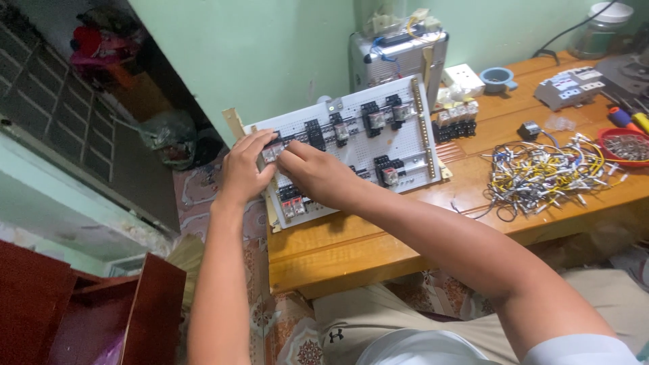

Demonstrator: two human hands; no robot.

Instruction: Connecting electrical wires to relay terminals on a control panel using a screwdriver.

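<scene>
A white perforated panel (405,145) lies tilted on the wooden table (351,240), carrying metal rails with several black relay sockets and clear relays (376,119). My left hand (245,169) and my right hand (312,174) meet at the panel's upper left corner. Both pinch a small clear relay (273,153) sitting on the rail there. More relays (292,205) sit just below my hands, partly hidden by the right hand.
A tangle of yellow, white and blue wires (544,177) lies to the right. A red bowl of small parts (625,146), screwdrivers (629,119), loose relays (456,120), a metal case (399,57), a blue cup (497,78) and breakers (568,86) stand behind. A red cabinet (81,311) is at lower left.
</scene>
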